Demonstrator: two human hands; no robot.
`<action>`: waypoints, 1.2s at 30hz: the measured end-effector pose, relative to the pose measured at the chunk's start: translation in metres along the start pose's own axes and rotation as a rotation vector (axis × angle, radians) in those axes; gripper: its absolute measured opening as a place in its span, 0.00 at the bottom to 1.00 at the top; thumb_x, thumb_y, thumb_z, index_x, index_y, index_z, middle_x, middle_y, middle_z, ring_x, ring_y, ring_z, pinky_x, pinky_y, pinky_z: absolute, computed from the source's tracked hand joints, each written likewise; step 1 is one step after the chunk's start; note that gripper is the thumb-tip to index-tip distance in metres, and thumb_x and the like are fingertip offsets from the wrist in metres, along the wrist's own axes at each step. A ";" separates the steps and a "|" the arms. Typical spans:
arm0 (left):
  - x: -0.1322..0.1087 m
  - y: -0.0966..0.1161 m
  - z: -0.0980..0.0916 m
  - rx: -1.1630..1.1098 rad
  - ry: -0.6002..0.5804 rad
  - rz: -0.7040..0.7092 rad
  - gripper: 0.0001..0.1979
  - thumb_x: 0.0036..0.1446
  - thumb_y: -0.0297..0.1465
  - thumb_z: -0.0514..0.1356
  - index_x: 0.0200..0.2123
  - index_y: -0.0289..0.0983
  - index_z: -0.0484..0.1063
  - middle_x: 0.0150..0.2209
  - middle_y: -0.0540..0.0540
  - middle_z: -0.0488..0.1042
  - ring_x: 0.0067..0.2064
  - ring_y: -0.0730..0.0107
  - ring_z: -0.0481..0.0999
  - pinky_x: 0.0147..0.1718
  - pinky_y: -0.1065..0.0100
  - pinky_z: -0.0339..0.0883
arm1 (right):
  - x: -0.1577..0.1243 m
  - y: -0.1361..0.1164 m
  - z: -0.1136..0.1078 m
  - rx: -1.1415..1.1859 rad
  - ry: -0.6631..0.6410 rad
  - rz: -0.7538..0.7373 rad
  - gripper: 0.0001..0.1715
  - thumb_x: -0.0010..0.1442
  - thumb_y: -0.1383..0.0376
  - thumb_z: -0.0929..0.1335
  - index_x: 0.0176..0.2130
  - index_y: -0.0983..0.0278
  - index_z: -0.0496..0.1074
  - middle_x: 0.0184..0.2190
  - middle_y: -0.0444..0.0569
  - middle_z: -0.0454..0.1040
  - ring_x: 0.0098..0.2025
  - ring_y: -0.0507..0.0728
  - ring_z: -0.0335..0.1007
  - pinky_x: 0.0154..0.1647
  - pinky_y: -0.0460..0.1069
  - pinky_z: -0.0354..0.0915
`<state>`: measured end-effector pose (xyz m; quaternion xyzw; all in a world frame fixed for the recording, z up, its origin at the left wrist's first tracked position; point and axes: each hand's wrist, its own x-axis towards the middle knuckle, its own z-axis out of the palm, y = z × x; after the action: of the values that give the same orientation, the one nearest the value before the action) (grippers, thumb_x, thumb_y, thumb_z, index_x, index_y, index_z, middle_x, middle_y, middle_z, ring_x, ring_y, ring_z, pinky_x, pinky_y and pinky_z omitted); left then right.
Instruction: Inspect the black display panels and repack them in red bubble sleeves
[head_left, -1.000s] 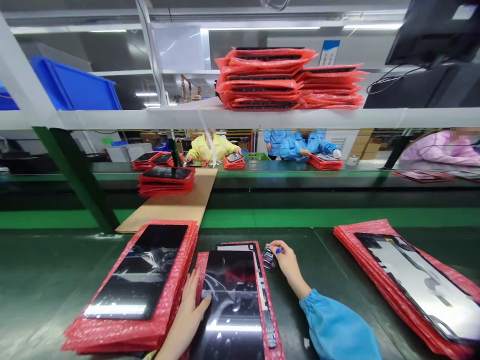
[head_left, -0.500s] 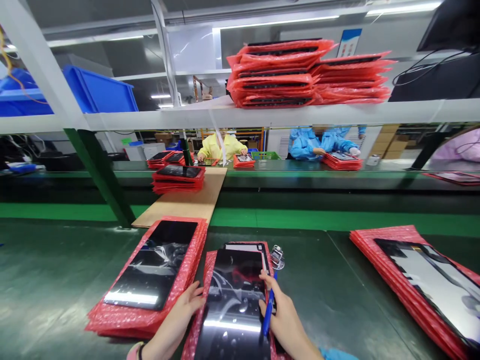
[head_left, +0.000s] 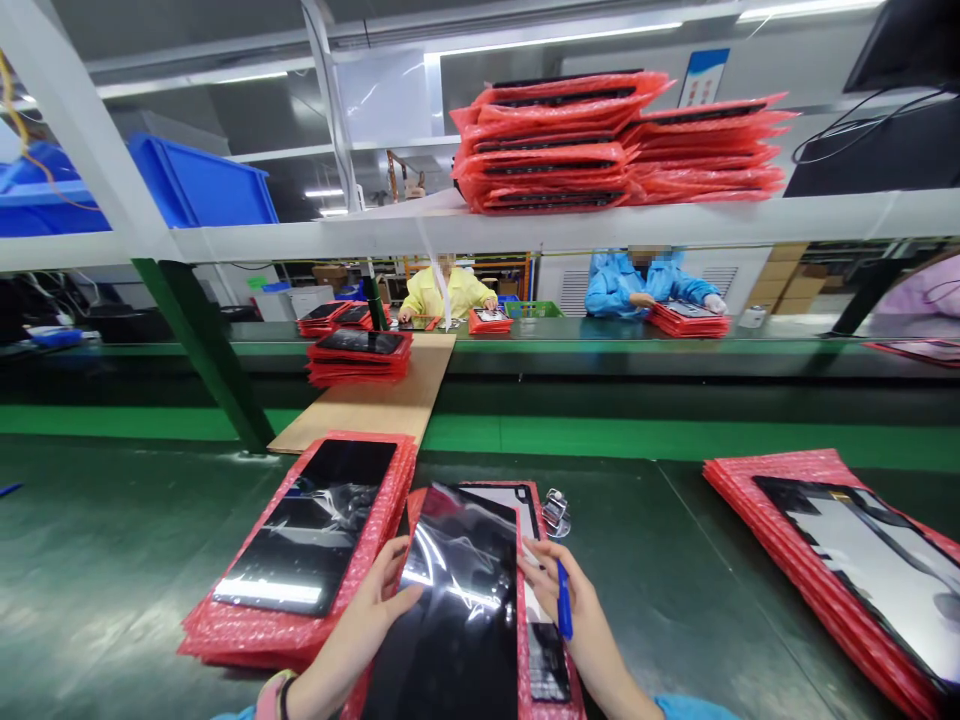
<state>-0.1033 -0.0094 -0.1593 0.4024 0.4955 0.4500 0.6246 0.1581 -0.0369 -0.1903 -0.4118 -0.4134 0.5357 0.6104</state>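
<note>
A glossy black tablet screen is tilted up in front of me. My left hand grips its left edge, the thumb lying on the glass. At the right edge, my right hand touches the screen with its fingertips and also holds a blue pen. Below the lifted screen lies another panel with its pale back up, resting on red bubble wrap. A stack of red bubble wrap sleeves topped by a black screen lies beside my left hand.
Small metal clips lie beyond my right hand. More wrapped panels are stacked at the right. A wooden board bridges to the far bench, where people work. Red-wrapped stacks sit on the overhead shelf.
The black screen has been raised and tilted off the panel beneath, uncovering more of its back. My left hand has moved from beside the screen onto its left edge.
</note>
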 end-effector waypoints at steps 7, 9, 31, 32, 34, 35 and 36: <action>0.002 0.028 0.007 0.012 -0.097 0.138 0.45 0.42 0.30 0.72 0.60 0.46 0.51 0.36 0.52 0.76 0.33 0.72 0.74 0.33 0.72 0.63 | 0.005 0.011 -0.009 0.087 0.027 0.051 0.24 0.52 0.54 0.76 0.45 0.56 0.68 0.54 0.53 0.75 0.57 0.64 0.71 0.63 0.61 0.58; 0.003 0.038 0.010 -0.016 -0.102 0.116 0.52 0.42 0.28 0.71 0.66 0.45 0.45 0.45 0.47 0.76 0.42 0.68 0.75 0.41 0.69 0.64 | 0.004 0.010 -0.008 0.097 0.020 0.057 0.25 0.52 0.55 0.77 0.45 0.56 0.68 0.53 0.52 0.76 0.58 0.64 0.70 0.64 0.61 0.57; 0.074 0.134 -0.158 0.024 0.082 0.046 0.29 0.41 0.15 0.66 0.50 0.31 0.69 0.34 0.48 0.80 0.32 0.68 0.80 0.33 0.73 0.74 | 0.000 -0.016 0.002 0.075 -0.010 0.089 0.26 0.50 0.49 0.76 0.43 0.57 0.69 0.54 0.58 0.74 0.50 0.68 0.74 0.46 0.60 0.68; 0.076 0.136 -0.158 0.028 0.083 0.034 0.27 0.43 0.15 0.64 0.50 0.31 0.70 0.34 0.48 0.80 0.32 0.67 0.81 0.34 0.72 0.74 | 0.000 -0.015 0.001 0.067 -0.021 0.092 0.26 0.50 0.49 0.76 0.43 0.57 0.69 0.54 0.58 0.75 0.49 0.67 0.74 0.45 0.59 0.68; 0.078 0.144 -0.155 0.041 0.074 -0.007 0.22 0.47 0.16 0.62 0.48 0.29 0.71 0.32 0.47 0.80 0.33 0.63 0.81 0.36 0.68 0.74 | 0.001 -0.013 0.000 0.057 -0.039 0.093 0.24 0.51 0.50 0.75 0.42 0.57 0.69 0.53 0.58 0.75 0.48 0.66 0.75 0.44 0.58 0.68; 0.078 0.150 -0.154 0.051 0.066 -0.033 0.19 0.48 0.16 0.62 0.45 0.28 0.72 0.31 0.46 0.80 0.32 0.61 0.81 0.36 0.66 0.75 | 0.001 -0.011 -0.001 0.056 -0.044 0.091 0.24 0.52 0.50 0.75 0.43 0.58 0.69 0.53 0.57 0.75 0.47 0.66 0.75 0.43 0.58 0.68; 0.079 0.156 -0.153 0.061 0.056 -0.057 0.16 0.48 0.17 0.62 0.43 0.27 0.74 0.30 0.44 0.80 0.32 0.60 0.81 0.36 0.65 0.75 | 0.001 -0.010 -0.001 0.055 -0.050 0.090 0.23 0.53 0.50 0.75 0.43 0.58 0.69 0.52 0.57 0.76 0.47 0.66 0.75 0.42 0.57 0.69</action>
<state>-0.2704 0.1175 -0.0596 0.3942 0.5374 0.4279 0.6105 0.1627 -0.0366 -0.1810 -0.3995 -0.3944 0.5839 0.5864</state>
